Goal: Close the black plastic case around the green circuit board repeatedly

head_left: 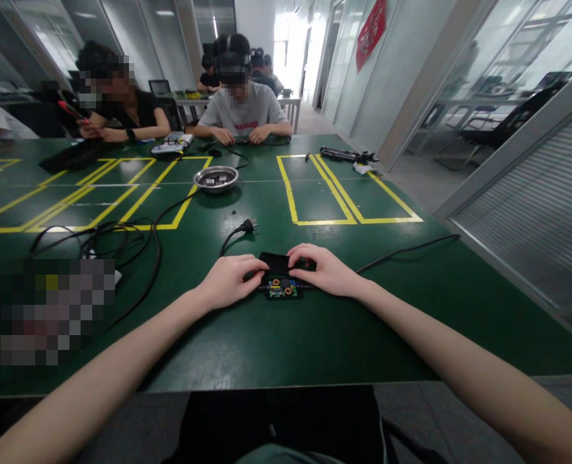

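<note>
Both my hands meet over the near middle of the green table. A black plastic cover (276, 263), half of a small casing, is pinched at its left end by my left hand (235, 278) and at its right end by my right hand (322, 269). Just below it, nearer to me, lies an open circuit board (282, 289) with copper-coloured coils, and a black cable (387, 256) runs off to the right of it. A black power plug (247, 225) rests beyond my left hand. My fingertips partly hide the cover's edges.
A metal bowl (216, 179) with small metal parts stands ahead. Coiled black cable (116, 238) lies at left, near a blurred-out patch. Yellow tape (324, 223) marks the green table (208, 354). A black tripod-like object (348, 155) lies at the far right. Two people sit opposite.
</note>
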`<state>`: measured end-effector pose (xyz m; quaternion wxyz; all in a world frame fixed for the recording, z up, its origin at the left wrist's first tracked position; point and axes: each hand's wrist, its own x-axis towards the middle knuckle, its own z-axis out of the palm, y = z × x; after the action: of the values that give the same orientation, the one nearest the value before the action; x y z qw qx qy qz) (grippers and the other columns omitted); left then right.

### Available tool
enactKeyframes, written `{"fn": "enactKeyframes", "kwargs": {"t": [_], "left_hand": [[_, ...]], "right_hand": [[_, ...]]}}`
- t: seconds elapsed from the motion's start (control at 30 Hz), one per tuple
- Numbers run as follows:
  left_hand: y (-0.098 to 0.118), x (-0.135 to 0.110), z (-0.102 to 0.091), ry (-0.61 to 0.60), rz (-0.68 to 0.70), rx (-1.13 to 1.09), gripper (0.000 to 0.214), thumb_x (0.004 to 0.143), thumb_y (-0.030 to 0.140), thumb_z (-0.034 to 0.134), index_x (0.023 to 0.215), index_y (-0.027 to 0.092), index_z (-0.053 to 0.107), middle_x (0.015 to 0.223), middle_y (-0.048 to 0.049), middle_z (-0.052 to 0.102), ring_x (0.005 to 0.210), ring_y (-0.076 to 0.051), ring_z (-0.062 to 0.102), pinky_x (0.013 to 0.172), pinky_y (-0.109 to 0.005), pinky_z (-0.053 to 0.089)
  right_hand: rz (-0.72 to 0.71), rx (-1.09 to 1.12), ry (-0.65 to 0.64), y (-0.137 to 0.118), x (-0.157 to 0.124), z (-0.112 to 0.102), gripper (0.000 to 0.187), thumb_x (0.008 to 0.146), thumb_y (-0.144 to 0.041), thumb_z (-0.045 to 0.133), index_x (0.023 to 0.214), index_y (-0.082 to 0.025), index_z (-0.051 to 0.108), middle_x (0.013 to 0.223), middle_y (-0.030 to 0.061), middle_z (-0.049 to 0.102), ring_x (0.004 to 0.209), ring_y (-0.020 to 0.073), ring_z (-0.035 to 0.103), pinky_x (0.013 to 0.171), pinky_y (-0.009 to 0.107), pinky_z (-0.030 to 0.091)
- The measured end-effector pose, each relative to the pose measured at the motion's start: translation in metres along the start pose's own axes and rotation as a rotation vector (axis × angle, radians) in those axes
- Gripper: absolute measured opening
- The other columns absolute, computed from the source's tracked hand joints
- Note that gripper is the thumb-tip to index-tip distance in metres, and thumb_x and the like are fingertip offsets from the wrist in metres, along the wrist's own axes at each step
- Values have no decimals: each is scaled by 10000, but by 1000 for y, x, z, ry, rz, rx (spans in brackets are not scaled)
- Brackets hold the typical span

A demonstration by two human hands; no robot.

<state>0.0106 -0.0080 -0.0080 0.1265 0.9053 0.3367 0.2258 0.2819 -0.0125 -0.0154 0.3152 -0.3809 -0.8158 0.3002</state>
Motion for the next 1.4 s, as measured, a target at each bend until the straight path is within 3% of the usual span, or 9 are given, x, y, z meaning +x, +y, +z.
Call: {"fn": "enactKeyframes", "kwargs": {"t": [0.17, 0.3, 0.5, 0.63, 0.8, 1.17, 1.4], "left_hand": [[-1, -2, -1, 27, 29, -108, 210, 956, 227, 587, 1036, 166, 771, 808, -18, 731, 556, -89, 565, 576, -208, 415], [2, -2, -4, 35, 3, -166, 174, 914, 257, 622, 997, 162, 741, 661, 22, 666, 509, -84, 524, 545, -196, 391], [8, 0, -4, 45, -165, -399, 168, 875, 264, 611, 1009, 164, 599, 705, 13, 739, 482, -82, 528, 491, -179, 393], [9, 2, -2, -10, -253, -550, 380, 872, 306, 630, 1212, 136, 641, 803, -35, 795, 609, -139, 682, 585, -223, 525], [8, 3, -1, -28, -329, -640, 398, 860, 350, 655, 1178, 117, 709, 780, -46, 795, 672, -172, 728, 649, -261, 580], [6, 3, -1, -24, -349, -637, 313, 817, 297, 656, 1065, 125, 734, 785, -50, 799, 674, -165, 731, 642, -248, 564], [8, 3, -4, -19, -289, -647, 276, 794, 222, 579, 980, 118, 755, 784, -42, 787, 647, -141, 688, 639, -245, 554]], "right_hand": [[131, 306, 73, -2, -2, 3, 228, 804, -223, 732, 1006, -214, 626, 1032, 32, 668, 924, 182, 680, 861, 375, 601], [183, 395, 54, -1, -1, 1, 372, 771, -235, 751, 1135, -196, 685, 1081, 59, 709, 966, 194, 688, 892, 388, 597], [249, 421, -24, 3, 0, -3, 356, 794, -301, 754, 1124, -170, 773, 1035, 66, 760, 938, 204, 700, 880, 393, 581], [262, 414, -18, 4, -1, -2, 369, 800, -319, 760, 1140, -178, 781, 990, 50, 747, 869, 186, 688, 862, 391, 571], [247, 400, -8, 2, 0, -2, 367, 810, -341, 743, 1131, -167, 775, 869, 26, 729, 772, 165, 654, 792, 356, 558], [255, 427, -45, 0, -2, -4, 370, 825, -432, 773, 1086, -171, 763, 963, 58, 767, 825, 183, 695, 813, 357, 569], [167, 444, -124, -3, -2, -7, 350, 839, -439, 782, 1075, -181, 771, 1029, 54, 756, 891, 195, 701, 812, 341, 562]]}}
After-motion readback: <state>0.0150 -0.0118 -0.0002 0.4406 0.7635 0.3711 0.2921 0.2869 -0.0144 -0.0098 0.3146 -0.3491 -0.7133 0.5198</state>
